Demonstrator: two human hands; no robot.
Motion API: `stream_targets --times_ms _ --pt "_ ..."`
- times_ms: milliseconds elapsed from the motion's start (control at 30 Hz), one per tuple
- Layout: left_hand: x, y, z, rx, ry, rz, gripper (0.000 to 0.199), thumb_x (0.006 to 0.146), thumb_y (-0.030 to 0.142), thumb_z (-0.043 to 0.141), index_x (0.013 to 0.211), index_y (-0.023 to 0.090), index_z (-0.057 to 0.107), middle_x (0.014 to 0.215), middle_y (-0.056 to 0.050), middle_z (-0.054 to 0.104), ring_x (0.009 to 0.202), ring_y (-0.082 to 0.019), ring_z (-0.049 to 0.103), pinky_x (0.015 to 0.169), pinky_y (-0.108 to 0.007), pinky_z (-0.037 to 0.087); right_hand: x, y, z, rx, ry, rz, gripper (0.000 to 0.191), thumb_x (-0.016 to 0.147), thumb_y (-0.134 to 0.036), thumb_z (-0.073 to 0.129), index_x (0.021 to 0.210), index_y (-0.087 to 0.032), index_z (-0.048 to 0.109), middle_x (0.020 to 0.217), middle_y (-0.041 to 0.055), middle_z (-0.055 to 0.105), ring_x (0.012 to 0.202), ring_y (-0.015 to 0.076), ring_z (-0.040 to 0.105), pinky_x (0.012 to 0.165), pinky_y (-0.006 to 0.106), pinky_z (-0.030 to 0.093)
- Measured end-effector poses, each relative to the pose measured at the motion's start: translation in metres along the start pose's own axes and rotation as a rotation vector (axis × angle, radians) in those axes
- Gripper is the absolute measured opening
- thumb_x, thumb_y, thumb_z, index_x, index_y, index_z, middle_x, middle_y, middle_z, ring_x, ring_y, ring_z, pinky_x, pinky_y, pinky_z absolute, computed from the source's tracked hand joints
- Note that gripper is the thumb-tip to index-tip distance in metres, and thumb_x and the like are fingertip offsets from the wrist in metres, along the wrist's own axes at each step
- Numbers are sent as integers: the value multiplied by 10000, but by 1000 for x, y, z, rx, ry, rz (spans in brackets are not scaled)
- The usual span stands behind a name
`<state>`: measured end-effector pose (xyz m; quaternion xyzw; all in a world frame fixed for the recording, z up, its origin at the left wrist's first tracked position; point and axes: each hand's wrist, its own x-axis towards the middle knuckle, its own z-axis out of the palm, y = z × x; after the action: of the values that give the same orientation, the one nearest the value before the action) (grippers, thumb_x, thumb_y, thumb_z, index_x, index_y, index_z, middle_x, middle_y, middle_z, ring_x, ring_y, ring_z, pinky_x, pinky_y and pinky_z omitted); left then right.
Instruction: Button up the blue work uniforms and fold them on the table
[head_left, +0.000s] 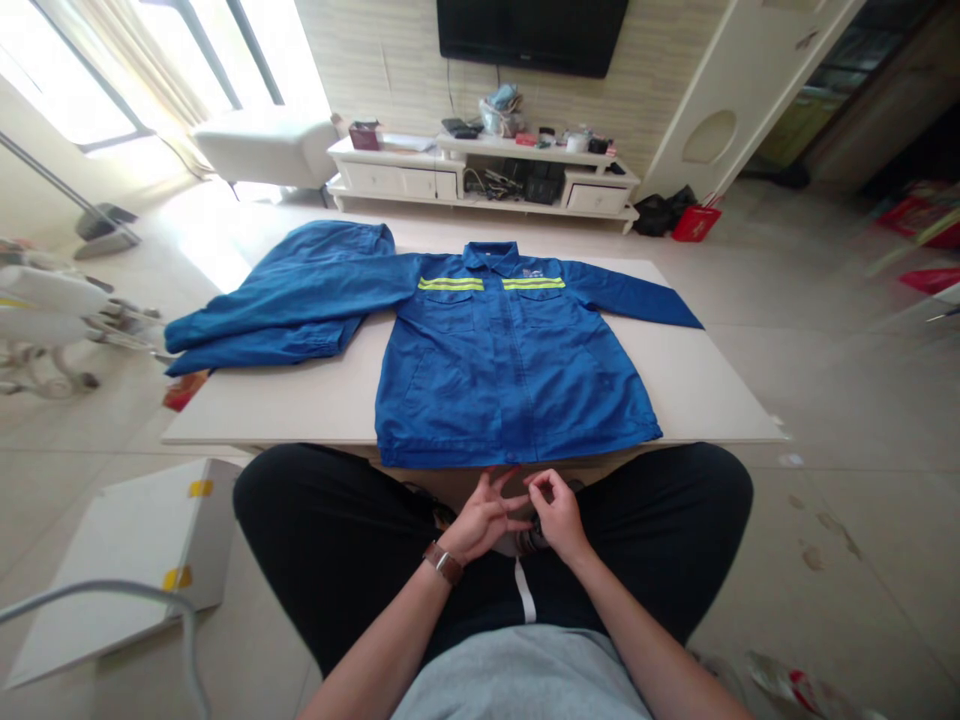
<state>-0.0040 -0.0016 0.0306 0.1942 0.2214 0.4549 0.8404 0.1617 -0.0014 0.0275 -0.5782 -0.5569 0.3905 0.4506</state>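
A blue jacket (pixel 517 360) with yellow reflective stripes lies spread face up on the white table (pixel 720 400), its collar at the far side and its hem over the near edge. More blue clothing (pixel 300 290) lies folded at the table's left, partly against one sleeve. My left hand (pixel 486 518), with a brown-strapped watch on the wrist, is below the hem with its fingers spread, holding nothing. Beside it on the right, my right hand (pixel 553 508) has its fingers curled, thumb and forefinger together near the left fingertips. Whether anything small is between them cannot be made out.
My knees flank my hands at the table's near edge. A white box (pixel 127 550) and a grey curved tube (pixel 187 640) are at lower left. A cluttered white TV cabinet (pixel 390 180) stands beyond the table, with a red bag (pixel 696 222) on the floor beside it.
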Motion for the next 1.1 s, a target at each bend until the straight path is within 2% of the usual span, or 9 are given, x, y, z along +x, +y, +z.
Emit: stream_targets --times_ms 133,333,433,533,600,700,800,900,1100 --pt "0 -1 -1 -1 -4 -12 639 773 31 633 1270 389 448 1560 -45 351 1241 -319 612 854 -527 595 2 -1 -4 60 2 41 131 841 -306 636 748 -224 595 796 33 697 771 207 653 719 318 501" --pt "0 -2 -6 -8 -67 -15 765 636 -10 552 1279 399 483 1555 -27 366 1308 -362 559 906 -598 550 4 -2 -5 157 13 126 239 763 -413 735 701 -219 610 729 33 697 682 193 637 655 306 502" --pt "1 -3 -8 16 -49 -19 769 641 -4 560 1292 400 494 1567 -28 368 1298 -347 567 927 -583 539 5 -2 -5 238 32 183 314 695 -443 806 718 -230 577 705 15 692 668 195 647 650 309 513" --pt "3 -4 -9 85 19 1 653 722 55 632 1295 351 527 1557 -63 407 1292 -317 570 955 -515 530 5 -1 -4 352 36 251 393 636 -455 860 786 -241 566 715 12 721 709 224 697 706 339 545" --pt "4 -5 -10 164 69 18 530 763 110 677 1254 285 582 1490 -98 497 1285 -301 574 972 -454 518 5 0 -3 409 32 291 411 633 -457 872 815 -242 573 737 25 747 745 244 726 755 365 558" --pt "7 -8 -12 304 125 40 356 765 143 706 1114 199 668 1274 -114 661 1199 -271 630 997 -396 493 5 2 -3 473 22 340 406 648 -456 875 820 -239 577 766 44 773 780 263 749 803 390 561" --pt "9 -9 -13 420 167 89 241 768 181 724 1007 174 701 1067 -90 736 1059 -243 686 1003 -387 486 4 5 -1 503 3 368 413 646 -455 884 821 -234 582 802 58 789 786 269 756 802 392 560" --pt "10 -8 -13 512 194 121 202 774 225 741 968 170 723 973 -73 752 961 -227 697 974 -376 497 2 7 1 450 -17 345 416 649 -465 885 820 -229 589 783 60 787 755 264 751 757 371 557" --pt "8 -5 -12 583 178 123 269 775 223 727 1036 176 774 1024 -84 754 969 -230 675 946 -355 495 1 4 -1 190 -62 172 311 756 -456 809 836 -228 614 772 49 767 753 251 737 705 337 537"
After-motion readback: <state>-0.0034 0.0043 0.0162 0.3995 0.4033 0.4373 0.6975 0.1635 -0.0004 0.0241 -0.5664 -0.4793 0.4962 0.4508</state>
